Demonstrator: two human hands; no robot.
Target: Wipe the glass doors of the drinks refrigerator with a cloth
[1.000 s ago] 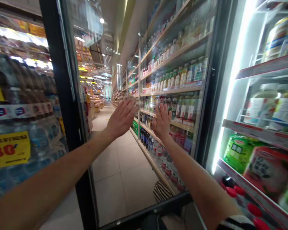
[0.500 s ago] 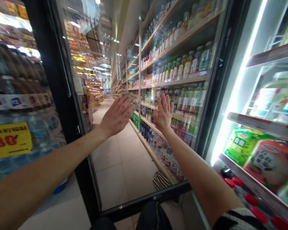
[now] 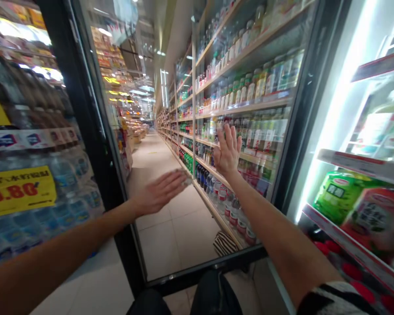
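Observation:
A glass door in a black frame stands open in front of me. My left hand presses a pale, crumpled cloth against the glass; the cloth shows just past its fingertips, and the rest is hidden under the palm. To the right, my right hand lies flat on the glass with its fingers spread and nothing in it. Shelves of bottles and an aisle show in the glass around both hands.
On the left stand packs of bottles with a yellow price sign. At the right, lit cooler shelves hold a green pouch, a red pouch and bottles. My knees are below the door's lower edge.
My left hand has moved down the glass with the cloth, and its fingers point more to the right. My right hand stays on the glass. The view has shifted slightly.

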